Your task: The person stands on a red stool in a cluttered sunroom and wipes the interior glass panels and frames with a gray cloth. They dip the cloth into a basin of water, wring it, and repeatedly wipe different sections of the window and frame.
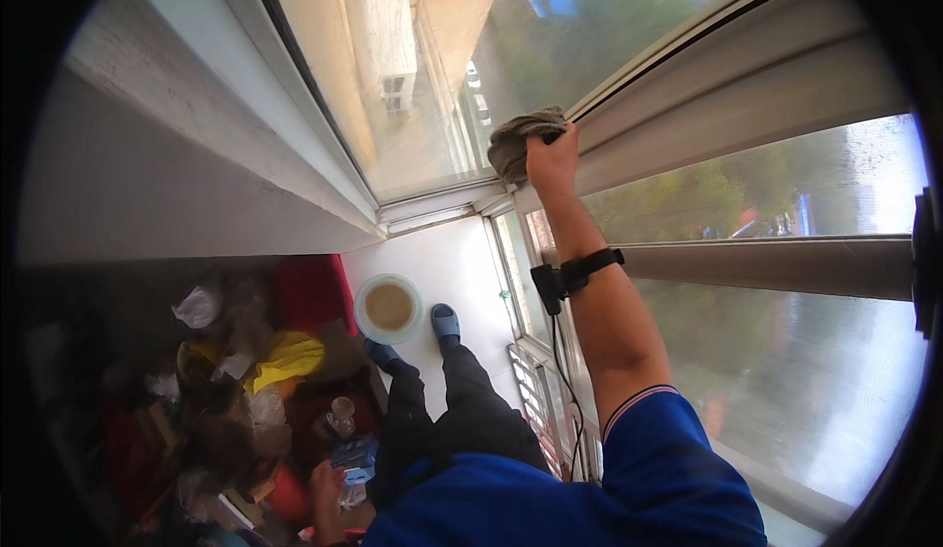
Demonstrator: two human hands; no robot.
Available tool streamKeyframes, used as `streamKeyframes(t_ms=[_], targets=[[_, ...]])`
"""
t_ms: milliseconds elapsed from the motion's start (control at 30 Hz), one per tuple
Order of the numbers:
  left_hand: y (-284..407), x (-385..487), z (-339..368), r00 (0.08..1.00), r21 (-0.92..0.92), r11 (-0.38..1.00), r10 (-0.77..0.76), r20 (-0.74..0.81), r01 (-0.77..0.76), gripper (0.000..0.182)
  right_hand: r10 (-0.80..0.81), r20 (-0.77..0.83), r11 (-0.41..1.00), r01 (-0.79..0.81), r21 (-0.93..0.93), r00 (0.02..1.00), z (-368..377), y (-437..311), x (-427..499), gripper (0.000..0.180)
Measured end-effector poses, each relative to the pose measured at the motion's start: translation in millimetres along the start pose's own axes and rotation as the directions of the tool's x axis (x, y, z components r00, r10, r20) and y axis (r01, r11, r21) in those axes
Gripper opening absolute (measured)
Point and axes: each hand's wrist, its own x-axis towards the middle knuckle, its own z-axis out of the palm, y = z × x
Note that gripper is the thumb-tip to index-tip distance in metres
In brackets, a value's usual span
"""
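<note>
My right hand (554, 160) is raised and grips a crumpled grey-brown cloth (508, 149). The cloth lies against the lower corner of the window pane (442, 105), where two white window frames meet. Low at my left side, my left hand (326, 482) hangs over a cluttered area. Its fingers look curled, but blur hides whether anything is in them. A light blue item (359, 475) appears just beside that hand; I cannot tell if they touch. Near my feet, a pale round basin (358, 304) with murky brownish water stands on the white floor.
Blue slippers (445, 320) are on my feet, one close against the basin. To the left lie a yellow plastic bag (291, 359), a red object (313, 293), a clear cup (342, 408) and other clutter. A white metal rack (532, 385) stands along the right-hand windows. A cable (563, 370) hangs from my right forearm strap.
</note>
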Motion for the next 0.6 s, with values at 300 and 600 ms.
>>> streamKeyframes(t_ms=[300,600], targets=[[-5.4,21.3,37.3,0.999,0.087,0.996,-0.025,0.044,0.021,0.034,-0.363,-0.109,0.931,0.358,-0.063,0.925,-113.5,-156.6,67.6,0.044],[13.5,19.9,45.9,0.995,-0.008,0.999,0.054,0.087,-0.053,0.034,-0.768,-0.435,0.622,0.709,-0.332,0.470,-136.6,-242.1,101.2,0.026]])
